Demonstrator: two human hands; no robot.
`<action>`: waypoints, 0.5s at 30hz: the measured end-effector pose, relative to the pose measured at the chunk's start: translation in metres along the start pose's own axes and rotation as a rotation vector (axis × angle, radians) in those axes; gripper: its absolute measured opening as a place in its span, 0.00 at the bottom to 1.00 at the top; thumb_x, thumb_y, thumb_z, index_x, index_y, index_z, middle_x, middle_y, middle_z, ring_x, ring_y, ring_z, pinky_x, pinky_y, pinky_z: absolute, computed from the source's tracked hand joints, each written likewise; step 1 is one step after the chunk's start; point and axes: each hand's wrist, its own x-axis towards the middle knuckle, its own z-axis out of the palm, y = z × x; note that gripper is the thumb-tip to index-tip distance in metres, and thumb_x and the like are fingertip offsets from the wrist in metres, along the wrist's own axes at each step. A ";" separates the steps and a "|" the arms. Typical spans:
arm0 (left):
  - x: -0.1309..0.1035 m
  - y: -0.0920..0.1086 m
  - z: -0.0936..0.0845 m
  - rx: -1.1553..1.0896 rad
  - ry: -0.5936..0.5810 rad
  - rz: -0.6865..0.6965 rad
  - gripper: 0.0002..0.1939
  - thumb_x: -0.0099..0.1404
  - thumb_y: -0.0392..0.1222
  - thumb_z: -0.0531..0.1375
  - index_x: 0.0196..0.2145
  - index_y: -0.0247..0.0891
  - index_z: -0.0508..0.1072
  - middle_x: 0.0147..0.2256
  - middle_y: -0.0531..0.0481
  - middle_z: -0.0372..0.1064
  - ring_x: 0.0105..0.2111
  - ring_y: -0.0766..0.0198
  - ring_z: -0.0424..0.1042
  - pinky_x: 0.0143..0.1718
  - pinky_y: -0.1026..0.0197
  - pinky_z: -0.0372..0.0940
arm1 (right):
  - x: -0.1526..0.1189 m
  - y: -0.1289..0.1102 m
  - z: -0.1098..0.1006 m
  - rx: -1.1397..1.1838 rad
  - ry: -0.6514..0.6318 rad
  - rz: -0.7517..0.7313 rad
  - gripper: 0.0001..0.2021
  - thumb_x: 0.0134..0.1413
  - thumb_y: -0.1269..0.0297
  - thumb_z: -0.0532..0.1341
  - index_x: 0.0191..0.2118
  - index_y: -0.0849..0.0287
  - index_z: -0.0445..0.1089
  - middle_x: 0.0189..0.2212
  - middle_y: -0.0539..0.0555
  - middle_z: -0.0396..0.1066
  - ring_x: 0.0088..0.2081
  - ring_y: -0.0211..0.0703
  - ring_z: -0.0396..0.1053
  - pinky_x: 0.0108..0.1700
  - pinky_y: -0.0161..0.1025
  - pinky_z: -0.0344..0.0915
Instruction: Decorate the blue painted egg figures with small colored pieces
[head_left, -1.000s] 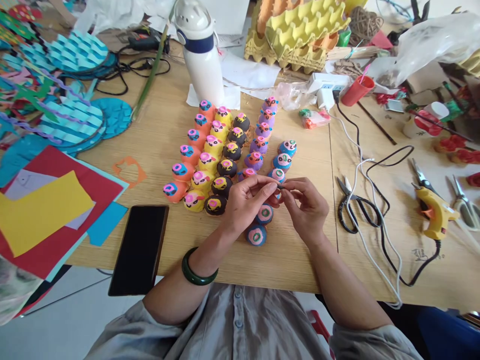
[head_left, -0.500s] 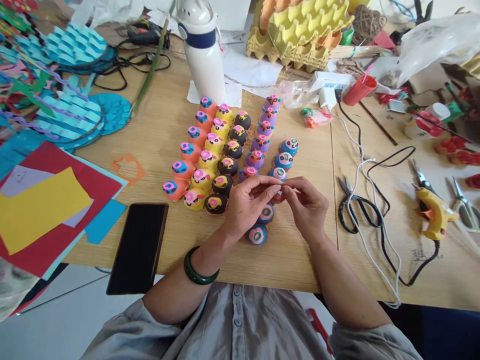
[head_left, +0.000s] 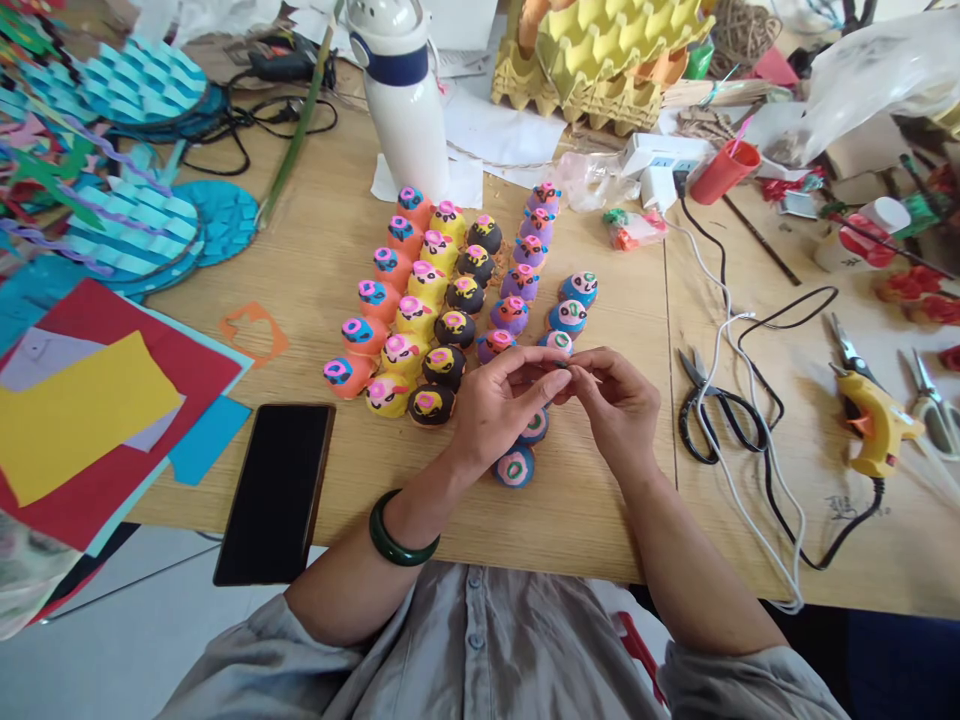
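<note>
My left hand and my right hand meet fingertip to fingertip over a row of blue domes with pink faces. Both are closed in a pinch around something small and dark, too small to name. The hands partly hide the middle of the blue row. To the left stand rows of purple, black, yellow and orange domes, decorated with coloured rings and small shapes. A dark green bangle circles my left wrist.
A phone and coloured paper sheets lie left. Behind the rows are a white bottle and yellow egg trays. Black scissors, tangled cables and a yellow glue gun lie right.
The fingers of both hands have shifted slightly around the small item, still pinched together. The view has moved a little; the objects on the table stay as they were.
</note>
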 end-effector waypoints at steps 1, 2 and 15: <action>0.000 -0.001 0.000 -0.014 -0.005 -0.002 0.14 0.63 0.50 0.70 0.43 0.40 0.80 0.41 0.48 0.82 0.38 0.60 0.82 0.43 0.59 0.79 | 0.000 0.000 0.000 -0.001 -0.004 -0.007 0.11 0.55 0.53 0.71 0.33 0.55 0.76 0.30 0.48 0.74 0.26 0.34 0.74 0.29 0.34 0.78; 0.000 -0.001 0.000 -0.024 0.000 -0.001 0.14 0.63 0.50 0.70 0.42 0.39 0.80 0.39 0.49 0.82 0.37 0.61 0.82 0.42 0.60 0.78 | -0.001 0.000 0.001 -0.006 -0.008 -0.011 0.11 0.56 0.53 0.71 0.33 0.55 0.76 0.31 0.48 0.74 0.26 0.33 0.74 0.29 0.33 0.78; 0.005 0.001 0.003 -0.226 0.116 -0.043 0.13 0.61 0.48 0.70 0.36 0.36 0.76 0.33 0.50 0.79 0.29 0.66 0.79 0.36 0.61 0.78 | 0.009 0.000 -0.004 0.268 0.111 0.172 0.12 0.52 0.53 0.73 0.36 0.54 0.79 0.29 0.47 0.76 0.26 0.33 0.69 0.26 0.33 0.75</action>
